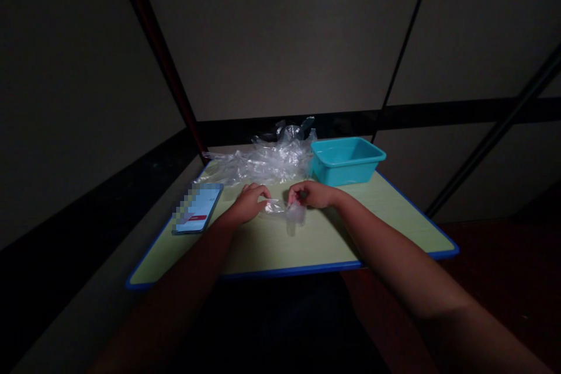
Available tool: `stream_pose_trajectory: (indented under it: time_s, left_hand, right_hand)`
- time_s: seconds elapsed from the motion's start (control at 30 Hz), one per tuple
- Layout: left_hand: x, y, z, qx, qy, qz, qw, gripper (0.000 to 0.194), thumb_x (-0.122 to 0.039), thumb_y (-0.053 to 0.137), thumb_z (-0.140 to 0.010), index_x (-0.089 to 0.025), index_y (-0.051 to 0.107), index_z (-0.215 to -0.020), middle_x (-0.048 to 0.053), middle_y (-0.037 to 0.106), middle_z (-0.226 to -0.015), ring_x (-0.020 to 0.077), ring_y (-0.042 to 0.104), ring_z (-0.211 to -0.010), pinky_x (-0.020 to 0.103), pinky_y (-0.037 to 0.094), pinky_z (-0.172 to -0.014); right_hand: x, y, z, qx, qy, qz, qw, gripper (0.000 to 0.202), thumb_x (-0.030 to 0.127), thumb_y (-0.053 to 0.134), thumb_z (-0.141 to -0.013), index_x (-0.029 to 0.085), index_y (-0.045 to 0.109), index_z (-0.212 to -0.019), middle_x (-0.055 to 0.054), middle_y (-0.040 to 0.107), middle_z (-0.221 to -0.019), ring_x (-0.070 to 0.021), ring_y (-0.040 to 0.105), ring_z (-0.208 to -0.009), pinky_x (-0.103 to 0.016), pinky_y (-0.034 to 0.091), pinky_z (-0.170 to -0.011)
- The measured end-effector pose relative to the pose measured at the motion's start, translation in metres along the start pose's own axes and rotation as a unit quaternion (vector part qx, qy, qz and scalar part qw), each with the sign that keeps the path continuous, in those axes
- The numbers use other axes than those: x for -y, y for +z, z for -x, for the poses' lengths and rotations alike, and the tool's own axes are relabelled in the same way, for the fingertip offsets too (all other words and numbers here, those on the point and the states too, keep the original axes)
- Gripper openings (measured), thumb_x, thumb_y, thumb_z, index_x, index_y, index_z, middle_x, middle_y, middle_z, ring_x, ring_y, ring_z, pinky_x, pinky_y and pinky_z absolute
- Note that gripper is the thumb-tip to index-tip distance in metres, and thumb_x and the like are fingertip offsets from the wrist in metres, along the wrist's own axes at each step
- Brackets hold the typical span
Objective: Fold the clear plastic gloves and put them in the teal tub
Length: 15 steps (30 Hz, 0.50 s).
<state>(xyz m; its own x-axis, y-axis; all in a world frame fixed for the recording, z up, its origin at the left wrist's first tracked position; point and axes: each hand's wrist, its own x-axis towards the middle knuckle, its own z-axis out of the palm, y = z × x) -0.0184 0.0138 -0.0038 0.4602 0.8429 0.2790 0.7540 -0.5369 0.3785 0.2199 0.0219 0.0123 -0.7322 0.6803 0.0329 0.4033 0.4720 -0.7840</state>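
Note:
A small clear plastic bag (276, 207) is stretched between my two hands, just above the middle of the table. My left hand (250, 202) pinches its left side between thumb and fingers. On the other side, the curled fingers of my right hand (309, 193) grip the clear plastic. Part of the film hangs below my right fingertips, and its exact outline is hard to make out. Beyond my hands lies a loose heap of clear plastic bags (267, 160).
The pale yellow table (263, 254) has a blue edge. A turquoise plastic basin (348, 169) stands at the back right. At the left lies a tablet or phone (205, 210) with a lit, partly blurred screen. Dark panelled walls (284, 35) close off the back and left.

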Motion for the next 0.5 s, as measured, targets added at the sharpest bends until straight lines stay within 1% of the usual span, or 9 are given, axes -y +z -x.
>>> stream_pose_trajectory:
  time_s: [0.07,0.13,0.2,0.3,0.43,0.5]
  left_hand:
    - [-0.0005,-0.0002,-0.0004,0.001,0.002,-0.003,1.0,0.008,-0.016,0.054,-0.073,-0.02,0.059,-0.077,0.003,0.061,-0.088,0.0201,0.053,-0.093,0.034,0.039,-0.089]
    - [-0.0014,-0.0011,-0.0009,0.005,0.005,-0.005,1.0,0.006,-0.016,0.054,-0.073,-0.02,0.057,-0.073,0.002,0.06,-0.083,0.0194,0.053,-0.089,0.034,0.039,-0.087]
    - [-0.0026,-0.0025,-0.0012,0.007,0.003,-0.002,1.0,0.004,-0.017,0.054,-0.073,-0.02,0.056,-0.07,0.002,0.06,-0.081,0.0194,0.054,-0.087,0.034,0.039,-0.086]
    - [-0.0044,-0.0041,-0.001,0.0,-0.004,0.003,1.0,0.004,-0.017,0.055,-0.072,-0.02,0.055,-0.069,0.002,0.06,-0.08,0.0198,0.054,-0.086,0.034,0.04,-0.084]
    - [-0.0051,-0.0042,-0.0009,-0.009,-0.017,0.0,1.0,0.005,-0.016,0.054,-0.073,-0.02,0.055,-0.07,0.002,0.061,-0.08,0.0204,0.054,-0.087,0.034,0.04,-0.084]
    - [-0.0048,-0.0036,-0.0014,-0.007,-0.023,-0.004,1.0,0.005,-0.015,0.055,-0.071,-0.02,0.056,-0.07,0.003,0.061,-0.081,0.0213,0.054,-0.087,0.035,0.039,-0.085]
  right_hand:
    - [-0.0003,0.0001,0.0002,-0.001,0.004,0.0,1.0,0.034,0.006,0.052,-0.063,0.011,0.067,-0.093,0.001,0.057,-0.072,-0.0095,0.048,-0.065,-0.02,0.038,-0.062]
    - [-0.0008,0.0003,-0.0001,-0.001,0.01,0.008,1.0,0.033,0.01,0.057,-0.065,0.011,0.068,-0.096,0.002,0.055,-0.07,-0.0096,0.047,-0.064,-0.02,0.037,-0.061]
    - [-0.0019,0.0007,-0.001,-0.002,0.007,0.02,1.0,0.028,0.014,0.06,-0.066,0.01,0.069,-0.092,0.002,0.055,-0.068,-0.0099,0.046,-0.064,-0.021,0.037,-0.06]
    - [-0.0044,0.0013,-0.0027,-0.004,0.005,0.041,0.999,0.018,0.015,0.059,-0.069,0.009,0.068,-0.084,0.001,0.056,-0.065,-0.0101,0.047,-0.062,-0.021,0.037,-0.059]
    - [-0.0069,0.0008,-0.0033,-0.05,0.026,0.086,0.995,0.011,0.013,0.056,-0.071,0.01,0.066,-0.076,0.0,0.059,-0.065,-0.0104,0.049,-0.061,-0.021,0.037,-0.058]
    - [-0.0075,-0.0001,-0.0031,-0.062,0.034,0.107,0.992,0.01,0.012,0.055,-0.072,0.01,0.065,-0.074,-0.001,0.06,-0.066,-0.0107,0.05,-0.061,-0.021,0.036,-0.058]
